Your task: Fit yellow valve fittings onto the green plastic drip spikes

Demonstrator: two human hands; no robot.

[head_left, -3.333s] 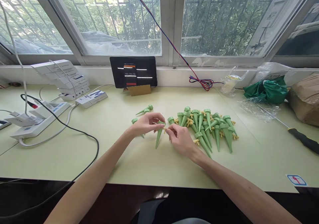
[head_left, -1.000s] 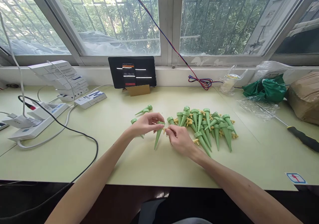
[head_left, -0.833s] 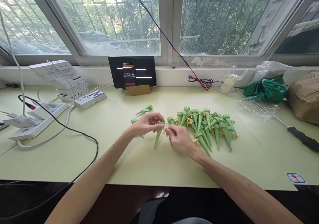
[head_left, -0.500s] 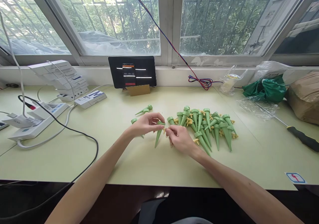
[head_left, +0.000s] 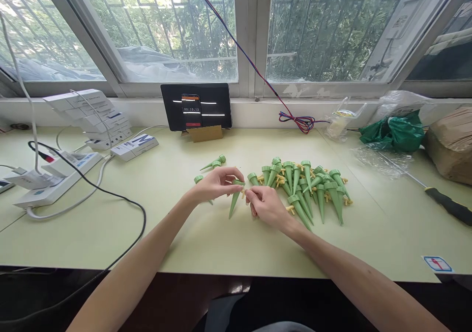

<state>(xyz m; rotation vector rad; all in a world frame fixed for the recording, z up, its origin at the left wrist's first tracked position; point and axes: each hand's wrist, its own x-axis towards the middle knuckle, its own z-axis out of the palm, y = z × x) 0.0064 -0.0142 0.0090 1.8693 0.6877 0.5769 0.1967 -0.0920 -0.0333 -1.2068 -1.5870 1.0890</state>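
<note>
Between thumb and fingers, my left hand (head_left: 220,181) grips a green plant watering spike (head_left: 234,203) near its cap, with the tip pointing down. My right hand (head_left: 268,205) is closed in a pinch on a small yellow valve (head_left: 243,193) at the spike's side, just under the cap; the fingertips hide most of it. Right of the hands lies a pile of green watering spikes (head_left: 297,174), many with yellow valves (head_left: 279,180). Behind and beside my left hand rest a few more spikes (head_left: 216,163), one partly covered by the hand.
A tablet (head_left: 173,118) showing a phone timer leans by the window. On the left are stacked white boxes (head_left: 99,120), a power strip (head_left: 55,184) and a black cable (head_left: 121,197). A screwdriver (head_left: 448,205), green bag (head_left: 394,133) and brown package (head_left: 452,145) lie at the right.
</note>
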